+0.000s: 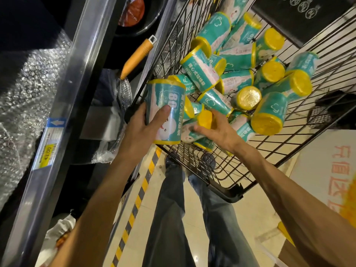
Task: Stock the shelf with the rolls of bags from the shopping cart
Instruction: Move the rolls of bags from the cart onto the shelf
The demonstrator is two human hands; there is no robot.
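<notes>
Pale shop flooring with a yellow-and-black striped line [143,182] runs between a metal shelf unit on the left and a black wire shopping cart [250,166] on the right. One roll of bags [165,112], teal-wrapped with yellow ends, is held upright at the cart's near-left corner, just above its rim, by the left hand [142,128]; that grip is curled round the roll, thumb across the label and fingers behind it. Just beside it, inside the cart's near edge, the right hand [215,130] reaches into the pile with fingers bent around a second roll [194,130] lying on its side, its yellow end [205,118] showing above the fingers; the grip looks closed on it. Many more rolls [250,74] of the same kind lie heaped across the cart's basket toward its far side, some on end, some tipped over.

Left of the cart, the shelf's grey front rail [63,116] carries a blue-and-yellow price tag [50,143]. Bubble-wrapped goods [28,83] sit above that rail, and an orange handle [137,56] pokes out from the level below. The person's jeans-clad legs [173,218] stand between shelf and cart.
</notes>
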